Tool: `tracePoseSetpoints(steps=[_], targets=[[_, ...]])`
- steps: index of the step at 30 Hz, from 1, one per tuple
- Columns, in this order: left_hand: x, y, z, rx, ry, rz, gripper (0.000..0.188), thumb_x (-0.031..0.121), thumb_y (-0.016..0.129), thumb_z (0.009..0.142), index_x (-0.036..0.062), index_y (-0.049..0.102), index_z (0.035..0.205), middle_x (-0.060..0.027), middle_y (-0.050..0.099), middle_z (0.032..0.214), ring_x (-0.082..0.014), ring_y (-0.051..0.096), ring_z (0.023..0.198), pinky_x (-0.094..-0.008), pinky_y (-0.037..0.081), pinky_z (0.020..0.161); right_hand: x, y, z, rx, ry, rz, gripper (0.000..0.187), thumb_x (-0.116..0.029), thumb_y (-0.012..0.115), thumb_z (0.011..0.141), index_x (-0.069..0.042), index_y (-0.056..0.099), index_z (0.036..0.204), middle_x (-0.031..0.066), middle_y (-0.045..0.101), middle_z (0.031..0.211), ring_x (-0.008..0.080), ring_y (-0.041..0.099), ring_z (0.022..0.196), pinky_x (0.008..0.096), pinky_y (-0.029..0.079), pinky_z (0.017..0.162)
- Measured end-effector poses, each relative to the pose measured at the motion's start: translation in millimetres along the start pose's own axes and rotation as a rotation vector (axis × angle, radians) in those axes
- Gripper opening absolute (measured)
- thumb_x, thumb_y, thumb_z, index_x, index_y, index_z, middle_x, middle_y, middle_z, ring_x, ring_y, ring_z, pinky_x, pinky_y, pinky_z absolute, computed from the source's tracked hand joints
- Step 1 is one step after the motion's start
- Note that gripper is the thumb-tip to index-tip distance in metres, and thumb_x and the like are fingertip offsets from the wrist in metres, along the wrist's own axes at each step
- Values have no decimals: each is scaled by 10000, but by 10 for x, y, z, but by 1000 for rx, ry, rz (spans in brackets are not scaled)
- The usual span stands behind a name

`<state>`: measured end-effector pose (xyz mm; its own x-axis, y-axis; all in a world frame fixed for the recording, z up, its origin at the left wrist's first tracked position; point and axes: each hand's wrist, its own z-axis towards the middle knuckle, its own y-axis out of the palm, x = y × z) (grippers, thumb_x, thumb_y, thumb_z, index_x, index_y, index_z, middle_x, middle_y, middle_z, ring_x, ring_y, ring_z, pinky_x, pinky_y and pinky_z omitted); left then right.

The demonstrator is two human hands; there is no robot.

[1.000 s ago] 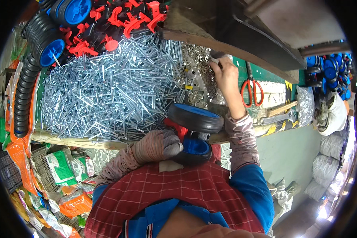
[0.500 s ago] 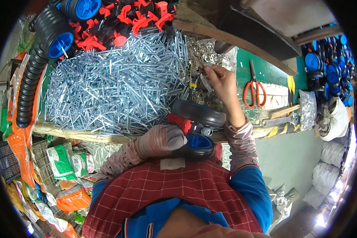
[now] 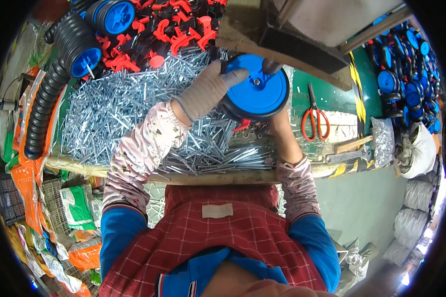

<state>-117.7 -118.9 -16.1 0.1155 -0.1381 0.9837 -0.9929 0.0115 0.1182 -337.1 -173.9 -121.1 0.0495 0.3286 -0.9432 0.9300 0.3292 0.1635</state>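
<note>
Over the rear half of the workbench [image 3: 302, 101], below a dark beam [image 3: 302, 42], you have one wheel [image 3: 256, 96] with a blue face and a black tyre. The blue face is turned up toward you, and a small metal end shows at its centre. A red piece [image 3: 242, 125] shows just below the tyre's lower edge. A dark metal rod [image 3: 271, 67] overlaps the wheel's upper edge in this view; whether the two touch cannot be told.

Your left hand [image 3: 206, 92], in a striped glove, is clamped on the left side of the wheel, with a digit lying across the blue face toward the centre. Your right hand [image 3: 279, 120] is at the lower right of the wheel and mostly hidden behind it; its grip cannot be told. The hands are apart, on opposite sides of the wheel.

To the left and in front of the wheel lies a broad heap of metal pins [image 3: 119, 114]. Small metal nuts [image 3: 255, 134] lie nearer you, just below the wheel. Red and black plastic parts [image 3: 176, 37] are piled behind the pins, and a row of black tyres [image 3: 34, 123] curves down the far left. On your right, scissors [image 3: 314, 123] with red handles lie near your forearm, with a wooden handle [image 3: 353, 144] and a clear plastic bag [image 3: 382, 143] farther right.
</note>
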Motion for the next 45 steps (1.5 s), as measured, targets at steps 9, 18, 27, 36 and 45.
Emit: tracePoseSetpoints(steps=[9,18,27,36,45], targets=[[79,-3,-47,-20,102,238,488,-22,583,893,159,552,1345,-198,470,1416,-343,531,1246,-373,467,1046,141,79,-28,49,-162,-73,304,-190,441,1004,42,636,1025,102,665,707,172,628,479,239,456,374],[134,93,-427,78,-101,-104,505,161,611,938,-12,460,1388,-174,569,1305,-258,578,1142,-341,459,1000,-208,6,-238,-21,64,-224,326,-157,429,965,57,602,1140,228,657,962,327,653,811,403,515,705],[140,-123,-1240,-217,53,251,319,65,547,973,-29,489,1272,-109,588,1072,-173,627,906,-305,536,803,-2366,-3311,-675,94,-754,327,314,-386,626,963,-75,643,925,156,681,1013,273,667,907,415,536,821],[94,-339,-1404,-151,258,533,363,171,678,933,18,553,1237,-54,585,855,-147,563,785,-319,471,707,-2174,-1262,-447,-17,-683,-629,477,-389,417,1056,19,661,1097,106,701,926,194,666,834,321,516,784],[301,-1929,-883,313,481,1105,262,203,634,923,43,618,1130,-155,647,1047,-320,644,991,-385,516,885,14,174,-931,-263,-238,-366,177,-119,625,968,34,689,1031,68,700,824,120,627,708,260,499,659]])
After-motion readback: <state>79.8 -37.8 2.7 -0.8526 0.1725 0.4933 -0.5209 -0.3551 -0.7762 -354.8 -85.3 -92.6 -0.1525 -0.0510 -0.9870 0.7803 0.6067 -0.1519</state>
